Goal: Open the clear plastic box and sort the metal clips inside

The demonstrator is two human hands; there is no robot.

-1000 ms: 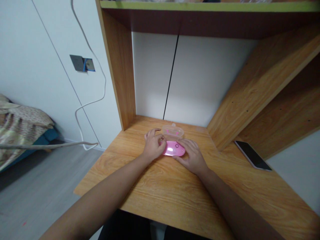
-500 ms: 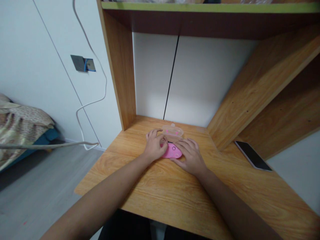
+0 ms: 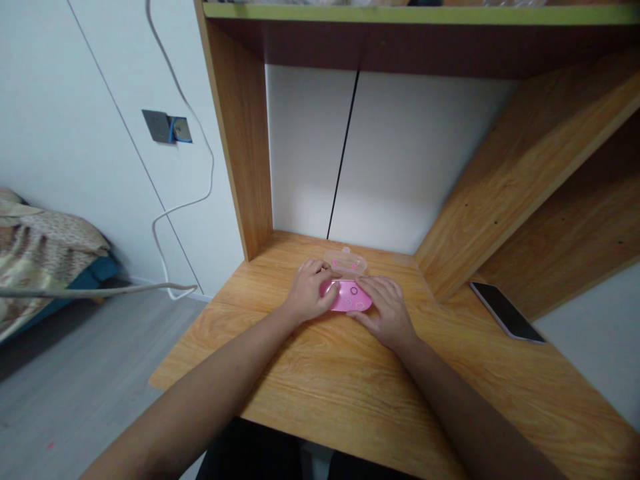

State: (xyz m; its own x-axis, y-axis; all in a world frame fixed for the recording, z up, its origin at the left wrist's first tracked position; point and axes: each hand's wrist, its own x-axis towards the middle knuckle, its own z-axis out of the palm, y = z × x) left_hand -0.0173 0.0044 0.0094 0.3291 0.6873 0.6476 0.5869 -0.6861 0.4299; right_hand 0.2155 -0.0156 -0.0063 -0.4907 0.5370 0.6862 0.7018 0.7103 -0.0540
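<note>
A small pink oval case (image 3: 349, 296) with ring marks on its top lies on the wooden desk (image 3: 320, 373). Just behind it sits a clear plastic part (image 3: 345, 263) with pink bits inside. My left hand (image 3: 309, 292) curls round the case's left end, fingers closed on it. My right hand (image 3: 386, 309) holds the case's right end, fingers bent over its edge. Both forearms reach in from the bottom of the head view.
A black phone (image 3: 506, 311) lies flat at the desk's right side. Wooden side panels (image 3: 240, 127) and an upper shelf (image 3: 415, 13) frame the desk. A white cable (image 3: 180, 207) hangs by the wall socket (image 3: 166, 127) at left, above the grey floor; a bed (image 3: 45, 247) is far left.
The pink case was tipped or partly covered half a second ago and now lies flatter, with its top showing again. My left fingers have closed further over its left end.
</note>
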